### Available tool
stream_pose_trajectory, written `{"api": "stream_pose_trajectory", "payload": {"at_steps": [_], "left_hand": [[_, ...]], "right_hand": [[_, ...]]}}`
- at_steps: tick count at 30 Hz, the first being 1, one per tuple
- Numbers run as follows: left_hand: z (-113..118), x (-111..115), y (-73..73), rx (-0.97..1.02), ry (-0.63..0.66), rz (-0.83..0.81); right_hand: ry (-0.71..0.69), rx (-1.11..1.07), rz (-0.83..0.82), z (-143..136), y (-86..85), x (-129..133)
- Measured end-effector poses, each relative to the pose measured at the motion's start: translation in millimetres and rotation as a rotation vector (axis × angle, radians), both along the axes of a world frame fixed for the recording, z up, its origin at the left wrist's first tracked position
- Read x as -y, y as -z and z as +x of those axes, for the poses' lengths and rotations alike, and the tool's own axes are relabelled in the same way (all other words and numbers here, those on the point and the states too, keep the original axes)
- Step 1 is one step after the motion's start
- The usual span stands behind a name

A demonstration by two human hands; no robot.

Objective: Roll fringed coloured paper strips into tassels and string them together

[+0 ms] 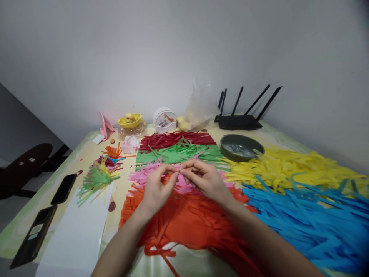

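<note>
My left hand [158, 188] and my right hand [206, 180] meet fingertip to fingertip above the middle of the table. Both are closed in a pinch; whatever lies between the fingertips is too small to make out. Below them spreads a pile of orange-red fringed paper [187, 223], with loose strips hanging toward the near edge. Just beyond lies pink fringed paper [144, 171], partly hidden by my hands. Farther back are green fringed paper [173, 155] and dark red fringed paper [175, 141].
Yellow strips [305, 169] and blue strips [302, 227] cover the right side. A dark green bowl [242, 148] stands near a black router [239, 122]. At left lie finished-looking multicoloured tassels [98, 175], a phone [63, 188], a dark case [36, 234] and white paper [75, 234].
</note>
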State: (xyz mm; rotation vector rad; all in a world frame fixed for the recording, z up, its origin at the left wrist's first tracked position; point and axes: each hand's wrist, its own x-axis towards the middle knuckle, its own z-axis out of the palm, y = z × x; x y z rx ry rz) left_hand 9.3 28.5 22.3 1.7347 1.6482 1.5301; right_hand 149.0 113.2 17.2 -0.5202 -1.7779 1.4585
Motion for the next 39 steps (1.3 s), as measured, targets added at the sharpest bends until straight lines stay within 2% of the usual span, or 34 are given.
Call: {"api": "stream_pose_trajectory", "payload": {"at_steps": [3, 6, 9, 13, 17, 21, 23, 25, 27, 30, 33, 39], "left_hand": [[2.0, -0.2, 1.4, 0.028, -0.004, 0.013], [3.9, -1.0, 2.4, 0.187, 0.084, -0.026], [4.9, -1.2, 3.1, 0.293, 0.098, -0.025], [6.3, 1.4, 5.0, 0.211, 0.153, -0.018], [10.3, 3.5, 9.0, 0.110, 0.082, 0.048], [12.3, 2.7, 5.6, 0.294, 0.168, 0.004], [11.4, 1.6, 1.5, 0.402, 0.208, -0.048], [10.1, 0.6, -1.5, 0.461, 0.232, -0.066], [9.3, 0.0, -2.0, 0.474, 0.245, -0.061], [9.4, -0.1, 0.3, 0.423, 0.220, -0.056], [10.5, 0.2, 2.1, 0.376, 0.172, -0.043], [12.9, -0.8, -0.6, 0.331, 0.113, -0.015]], "right_hand": [[-0.053, 0.003, -0.073, 1.0, 0.2, -0.7], [-0.047, -0.025, -0.089, 2.4, 1.3, -0.4], [-0.034, -0.025, -0.080, 3.8, 1.3, 0.4], [0.045, -0.010, 0.020, 4.8, -1.2, 1.7], [0.018, 0.050, 0.076, 6.4, -4.3, 2.8], [0.064, 0.028, 0.079, 10.2, -5.7, 2.0], [0.039, 0.054, 0.098, 12.6, -6.6, 0.4], [0.014, 0.092, 0.137, 15.0, -8.2, -0.9], [0.048, 0.109, 0.193, 16.9, -10.4, -1.2], [0.113, 0.113, 0.252, 18.3, -12.4, 0.0], [0.121, 0.147, 0.283, 18.7, -11.9, 1.2], [0.192, 0.188, 0.471, 19.9, -11.0, 4.9]]}}
